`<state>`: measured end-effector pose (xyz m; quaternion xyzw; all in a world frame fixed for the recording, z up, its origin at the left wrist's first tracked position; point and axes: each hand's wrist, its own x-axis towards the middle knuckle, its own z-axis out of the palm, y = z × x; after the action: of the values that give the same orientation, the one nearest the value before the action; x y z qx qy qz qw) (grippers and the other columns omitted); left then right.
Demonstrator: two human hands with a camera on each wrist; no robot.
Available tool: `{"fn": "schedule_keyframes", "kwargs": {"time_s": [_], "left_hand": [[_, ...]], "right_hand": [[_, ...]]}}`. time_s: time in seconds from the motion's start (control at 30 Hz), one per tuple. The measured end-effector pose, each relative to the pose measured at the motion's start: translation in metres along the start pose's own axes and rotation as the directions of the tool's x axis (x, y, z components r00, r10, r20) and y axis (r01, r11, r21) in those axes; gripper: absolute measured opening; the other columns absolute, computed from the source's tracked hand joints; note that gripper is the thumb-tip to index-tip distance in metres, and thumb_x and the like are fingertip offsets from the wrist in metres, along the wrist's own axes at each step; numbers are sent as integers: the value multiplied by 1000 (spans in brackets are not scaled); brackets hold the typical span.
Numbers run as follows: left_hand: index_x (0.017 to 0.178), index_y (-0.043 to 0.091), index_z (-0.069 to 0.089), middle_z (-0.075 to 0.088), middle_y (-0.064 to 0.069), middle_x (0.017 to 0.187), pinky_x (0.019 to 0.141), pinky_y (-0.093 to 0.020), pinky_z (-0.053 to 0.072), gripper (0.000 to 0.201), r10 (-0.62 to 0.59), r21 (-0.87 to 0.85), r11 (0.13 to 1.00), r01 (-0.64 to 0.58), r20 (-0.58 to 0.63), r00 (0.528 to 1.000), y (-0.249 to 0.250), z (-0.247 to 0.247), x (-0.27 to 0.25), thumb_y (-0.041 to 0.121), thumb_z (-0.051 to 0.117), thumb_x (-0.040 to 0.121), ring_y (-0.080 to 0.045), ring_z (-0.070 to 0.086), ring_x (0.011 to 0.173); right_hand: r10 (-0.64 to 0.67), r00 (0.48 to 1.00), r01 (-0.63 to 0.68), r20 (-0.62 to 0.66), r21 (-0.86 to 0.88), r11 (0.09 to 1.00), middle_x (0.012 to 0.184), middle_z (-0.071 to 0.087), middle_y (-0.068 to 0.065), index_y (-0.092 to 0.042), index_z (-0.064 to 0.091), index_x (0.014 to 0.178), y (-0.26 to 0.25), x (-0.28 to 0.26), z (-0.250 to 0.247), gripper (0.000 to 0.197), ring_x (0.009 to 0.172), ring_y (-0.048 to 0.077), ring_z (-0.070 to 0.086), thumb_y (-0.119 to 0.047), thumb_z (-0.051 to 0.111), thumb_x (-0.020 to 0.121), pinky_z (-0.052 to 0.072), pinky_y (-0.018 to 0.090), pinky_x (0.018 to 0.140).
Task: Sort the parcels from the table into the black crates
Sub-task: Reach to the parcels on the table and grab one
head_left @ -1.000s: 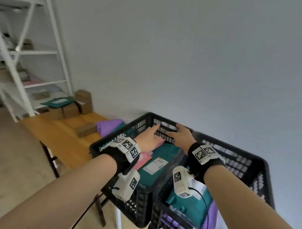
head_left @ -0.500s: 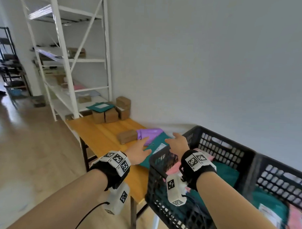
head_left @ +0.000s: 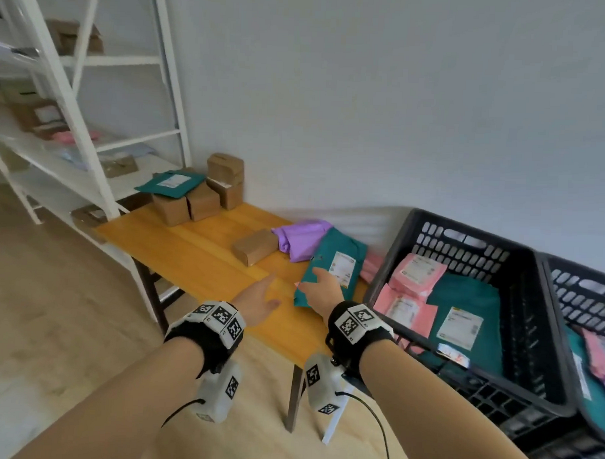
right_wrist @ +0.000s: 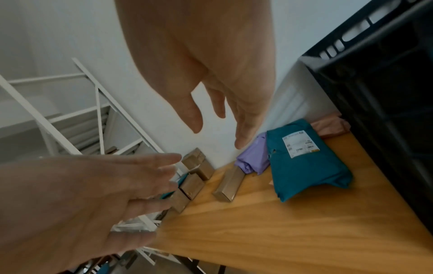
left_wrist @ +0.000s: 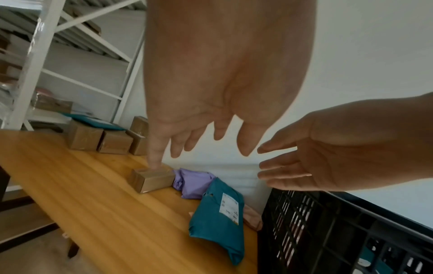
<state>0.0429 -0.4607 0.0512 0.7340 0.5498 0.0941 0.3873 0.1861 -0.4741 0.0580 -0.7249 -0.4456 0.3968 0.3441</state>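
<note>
Wooden worktop (head_left: 197, 256) carries a teal mailer (head_left: 330, 268) beside the black crate (head_left: 465, 235); both hands, left (head_left: 257, 301) and right (head_left: 321, 291) (fingers spread, holding nothing), hover above it.

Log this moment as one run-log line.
left hand open, empty | right hand open, over teal parcel | black crate part-filled

No text could be read. White shipping labels sat on the teal parcel (head_left: 330, 264) on the bench (head_left: 197, 256) and on parcels in the black crate (head_left: 527, 326), their print too blurred; wristbands (head_left: 219, 321) bore square black-and-white coded markers.
</note>
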Motion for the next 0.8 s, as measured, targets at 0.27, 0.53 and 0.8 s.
{"fn": "schedule_keyframes", "kwargs": {"time_s": [0.27,0.53,0.8], "left_hand": [[152,16,6,12,-8,158,110,-30,28,67,-60,-14,998,63,157,986,-43,5,57,25,47,99,-22,19,144],[152,18,6,17,-10,157,104,-30,36,66,-117,121,989,90,242,963,-61,-3,155,27,45,100,-27,31,139],[151,14,14,21,-9,156,107,-27,30,63,-83,165,986,32,310,947,-60,2,244,24,47,99,-24,28,141]], "right_hand": [[114,993,-115,-29,-33,993,136,48,13,-12,37,143,32,51,35,54,118,27,51,-9,51,91,44,31,91],[236,963,-223,-134,105,969,142,44,15,-6,34,144,50,150,52,52,129,30,44,-8,48,93,39,36,105],[426,883,-382,-197,225,896,144,42,11,-9,35,145,72,216,49,57,128,29,45,-9,51,90,39,34,101]]}}
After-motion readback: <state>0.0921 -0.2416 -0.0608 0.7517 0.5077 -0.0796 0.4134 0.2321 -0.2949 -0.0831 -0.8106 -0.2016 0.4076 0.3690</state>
